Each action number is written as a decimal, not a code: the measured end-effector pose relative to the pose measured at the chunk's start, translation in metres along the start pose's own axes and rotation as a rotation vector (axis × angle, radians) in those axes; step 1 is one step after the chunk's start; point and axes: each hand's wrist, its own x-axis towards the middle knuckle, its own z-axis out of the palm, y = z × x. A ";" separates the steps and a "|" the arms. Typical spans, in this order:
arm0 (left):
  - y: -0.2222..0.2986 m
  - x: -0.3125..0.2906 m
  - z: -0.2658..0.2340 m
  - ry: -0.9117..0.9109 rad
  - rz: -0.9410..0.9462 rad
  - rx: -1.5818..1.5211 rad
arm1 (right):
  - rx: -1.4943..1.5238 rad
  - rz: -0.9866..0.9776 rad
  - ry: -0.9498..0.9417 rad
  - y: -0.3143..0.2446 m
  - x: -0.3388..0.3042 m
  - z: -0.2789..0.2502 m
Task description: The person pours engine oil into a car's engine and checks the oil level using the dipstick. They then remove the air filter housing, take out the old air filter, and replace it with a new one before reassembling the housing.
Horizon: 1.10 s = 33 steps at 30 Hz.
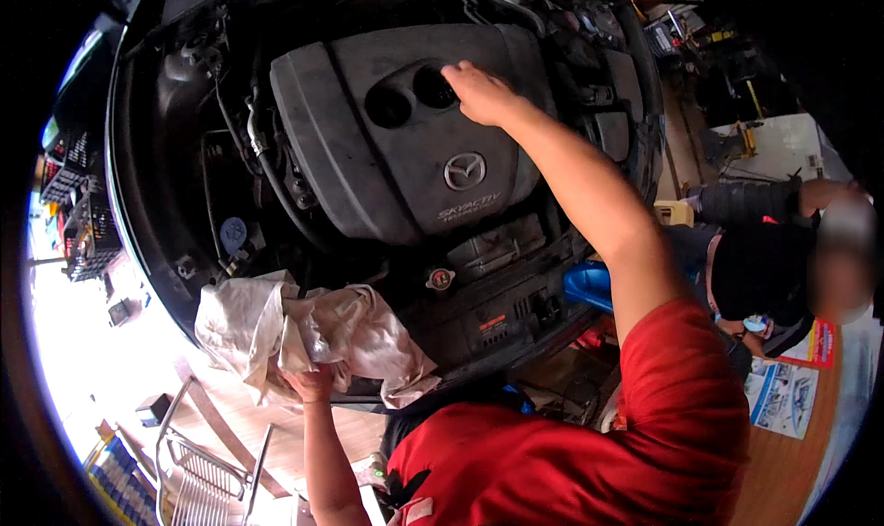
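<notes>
A dark grey plastic engine cover (368, 190) lies over the engine in the open bay. Two round openings sit side by side in its upper middle. At the rim of the right opening is my right hand (477, 93), its fingers drawn together. Whatever they hold, if anything, is hidden. My left hand (311, 383) grips a crumpled off-white cloth (354, 328) from below. The cloth is draped over the front edge of the bay at the lower left, and folds hide part of my left fingers.
A round cap (440, 278) sits in front of the cover, and a blue cap (233, 232) to its left. A person (760, 268) is at the right, beside a wooden table (792, 471) with printed sheets. A metal rack (203, 475) stands lower left; black crates (92, 236) stand far left.
</notes>
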 end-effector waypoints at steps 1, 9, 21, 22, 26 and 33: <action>0.002 0.002 -0.002 -0.002 -0.014 -0.009 | -0.009 -0.008 -0.011 -0.002 0.013 0.003; 0.003 0.008 -0.013 -0.002 0.072 0.045 | -0.318 -0.103 -0.268 -0.013 0.059 0.030; -0.015 -0.011 0.006 -0.118 0.050 0.063 | 0.037 -0.115 -0.115 0.022 0.048 0.049; -0.006 -0.004 0.002 -0.012 0.146 0.130 | 0.112 -0.063 -0.123 0.022 0.048 0.050; -0.017 -0.015 0.009 0.007 0.136 0.099 | 0.075 -0.015 -0.101 0.014 0.050 0.040; -0.023 -0.022 0.011 -0.060 0.137 0.193 | 0.126 0.037 -0.178 0.012 0.049 0.037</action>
